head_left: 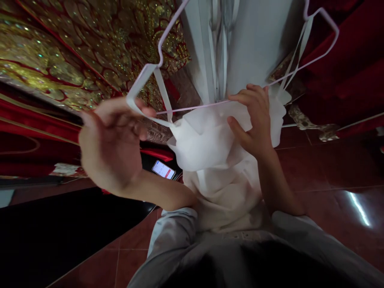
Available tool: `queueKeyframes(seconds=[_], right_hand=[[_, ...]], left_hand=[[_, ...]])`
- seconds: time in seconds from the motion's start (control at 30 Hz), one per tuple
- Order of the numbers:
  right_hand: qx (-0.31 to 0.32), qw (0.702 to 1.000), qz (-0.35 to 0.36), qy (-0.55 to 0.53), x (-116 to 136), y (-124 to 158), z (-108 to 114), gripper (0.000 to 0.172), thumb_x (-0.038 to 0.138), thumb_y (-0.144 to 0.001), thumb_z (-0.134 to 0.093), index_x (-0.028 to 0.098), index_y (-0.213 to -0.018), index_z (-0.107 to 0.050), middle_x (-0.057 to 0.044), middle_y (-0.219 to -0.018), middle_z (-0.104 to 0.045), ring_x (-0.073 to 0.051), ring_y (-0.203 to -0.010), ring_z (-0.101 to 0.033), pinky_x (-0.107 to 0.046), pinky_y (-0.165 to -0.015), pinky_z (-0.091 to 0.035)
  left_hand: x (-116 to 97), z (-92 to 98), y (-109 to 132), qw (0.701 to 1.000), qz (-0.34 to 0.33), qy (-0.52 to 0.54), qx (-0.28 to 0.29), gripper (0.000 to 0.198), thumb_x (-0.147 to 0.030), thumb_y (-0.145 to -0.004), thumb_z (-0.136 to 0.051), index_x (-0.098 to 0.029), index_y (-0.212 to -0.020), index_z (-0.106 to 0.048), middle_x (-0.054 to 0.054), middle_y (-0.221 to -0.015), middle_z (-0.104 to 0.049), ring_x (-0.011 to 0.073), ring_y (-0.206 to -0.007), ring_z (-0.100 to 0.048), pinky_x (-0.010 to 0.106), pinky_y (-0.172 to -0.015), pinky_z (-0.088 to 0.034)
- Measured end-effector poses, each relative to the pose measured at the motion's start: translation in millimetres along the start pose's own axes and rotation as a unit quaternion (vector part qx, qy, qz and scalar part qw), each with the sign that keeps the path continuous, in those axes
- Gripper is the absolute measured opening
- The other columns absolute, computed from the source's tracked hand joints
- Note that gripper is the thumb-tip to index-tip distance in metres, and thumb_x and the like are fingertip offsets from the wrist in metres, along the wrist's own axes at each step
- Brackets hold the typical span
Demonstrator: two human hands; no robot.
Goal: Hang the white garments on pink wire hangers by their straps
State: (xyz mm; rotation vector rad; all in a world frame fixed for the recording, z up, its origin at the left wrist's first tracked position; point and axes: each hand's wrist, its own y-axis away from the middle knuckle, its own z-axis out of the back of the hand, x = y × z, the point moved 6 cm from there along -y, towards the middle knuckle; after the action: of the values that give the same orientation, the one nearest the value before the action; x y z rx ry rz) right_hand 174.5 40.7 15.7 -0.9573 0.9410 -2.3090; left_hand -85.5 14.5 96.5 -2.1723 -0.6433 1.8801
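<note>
Right strap [305, 37] hung on hanger [207, 105] end; left strap [139, 82] looped, unsettled, at left hand [112, 144], grip unclear; right hand [255, 130] wide over dress [204, 140].

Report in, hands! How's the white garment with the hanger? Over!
Left hand at a white strap, lilac hanger's left end. Right hand fingers spread, over the white garment. Straps looped at both hanger ends. Glittery gold fabric beyond left hand.
</note>
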Motion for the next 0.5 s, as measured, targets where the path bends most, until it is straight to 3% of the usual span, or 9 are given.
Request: queueKeyframes(seconds=[0.1,0.2,0.3,0.37,0.43,0.5], right_hand=[[-0.002,1.000,-0.006,-0.002,-2.2,-0.9,2.1,0.040,0.033,-0.095,-0.059,0.036,-0.135,-0.056,-0.004,-0.130,-0.066,-0.029,-0.144,-0.051,-0.065,-0.135,-0.024],[0.030,0.999,-0.027,0.000,-6.0,-1.5,2.6,0.041,0.032,-0.096,-0.057,0.039,-0.137,-0.054,-0.002,-0.132,-0.066,-0.026,-0.146,-0.050,-0.061,-0.137,-0.023],[0.035,0.999,-0.026,0.005,-7.6,-1.4,5.3,0.042,0.034,-0.095,-0.058,0.037,-0.137,-0.055,-0.003,-0.134,-0.065,-0.027,-0.148,-0.048,-0.062,-0.138,-0.021],[0.038,0.999,-0.032,0.013,-8.8,-0.9,5.5,0.042,0.034,-0.096,-0.058,0.037,-0.137,-0.055,-0.004,-0.135,-0.065,-0.027,-0.149,-0.047,-0.062,-0.138,-0.020],[0.034,0.999,-0.033,0.014,-7.9,-0.1,4.5,0.043,0.032,-0.096,-0.059,0.039,-0.137,-0.054,-0.004,-0.135,-0.065,-0.027,-0.149,-0.047,-0.060,-0.138,-0.021],[0.023,0.999,-0.027,0.011,-3.8,1.2,2.8,0.044,0.032,-0.095,-0.059,0.040,-0.138,-0.053,-0.003,-0.135,-0.065,-0.027,-0.149,-0.048,-0.061,-0.137,-0.023]], left_hand=[[1.7,-6.1,-18.3,0.989,0.069,0.134,0.002,0.083,-0.059,-0.112,-0.008,-0.014,-0.104,-0.078,0.008,-0.105,-0.077,0.0200,-0.103,-0.072,0.025,-0.076,-0.059],[8.0,-1.7,-25.2,0.978,0.036,0.204,0.008,0.094,-0.059,-0.107,0.010,-0.016,-0.118,-0.073,0.002,-0.133,-0.073,0.0156,-0.133,-0.063,0.021,-0.096,-0.059],[22.3,20.2,-14.8,0.985,-0.019,0.161,-0.057,0.090,-0.053,-0.110,0.013,-0.020,-0.123,-0.070,-0.005,-0.152,-0.062,0.0120,-0.156,-0.041,0.023,-0.112,-0.052],[38.5,35.2,-1.8,0.982,-0.012,0.128,-0.140,0.081,-0.043,-0.113,0.009,-0.024,-0.119,-0.069,-0.006,-0.155,-0.061,0.0143,-0.159,-0.036,0.035,-0.121,-0.047],[55.8,39.2,11.3,0.972,0.021,0.106,-0.208,0.069,-0.030,-0.114,0.000,-0.026,-0.116,-0.069,-0.005,-0.151,-0.064,0.0183,-0.157,-0.041,0.045,-0.116,-0.049],[69.1,26.2,19.4,0.970,0.051,0.099,-0.215,0.054,-0.024,-0.112,-0.015,-0.025,-0.117,-0.069,0.000,-0.145,-0.068,0.0216,-0.150,-0.051,0.042,-0.100,-0.056]])
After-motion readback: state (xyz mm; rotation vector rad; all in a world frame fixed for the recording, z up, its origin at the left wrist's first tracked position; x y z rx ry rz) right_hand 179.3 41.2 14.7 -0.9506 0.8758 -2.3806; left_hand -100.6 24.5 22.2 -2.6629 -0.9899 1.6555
